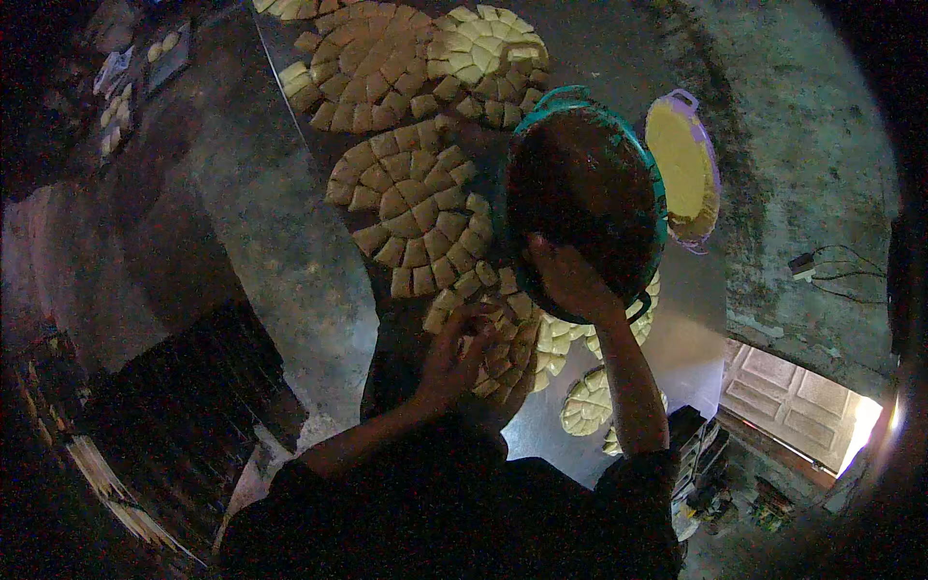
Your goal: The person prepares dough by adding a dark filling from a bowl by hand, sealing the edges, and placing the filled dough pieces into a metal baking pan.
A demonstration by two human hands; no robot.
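Observation:
My right hand (570, 278) reaches over the near rim of a teal basin (660, 193). Its fingers are drawn together against the dark brown filling (585, 184) inside; whatever they grip is lost in the shadow. Lower and to the left, my left hand (452, 360) is curled with thumb and fingertips close together, just over a cluster of cut dough pieces (507, 353). I cannot make out whether a piece sits between those fingers. Beyond it lies a round of brownish cut dough pieces (411, 198), laid out in rings on the table.
Farther back are another brown round (372, 63) and a paler round (488, 43). A lilac basket (710, 174) with yellow contents stands right of the basin. Pale dough pieces (587, 401) lie on the metal table (686, 333) near me. A wall (802, 174) borders the right side.

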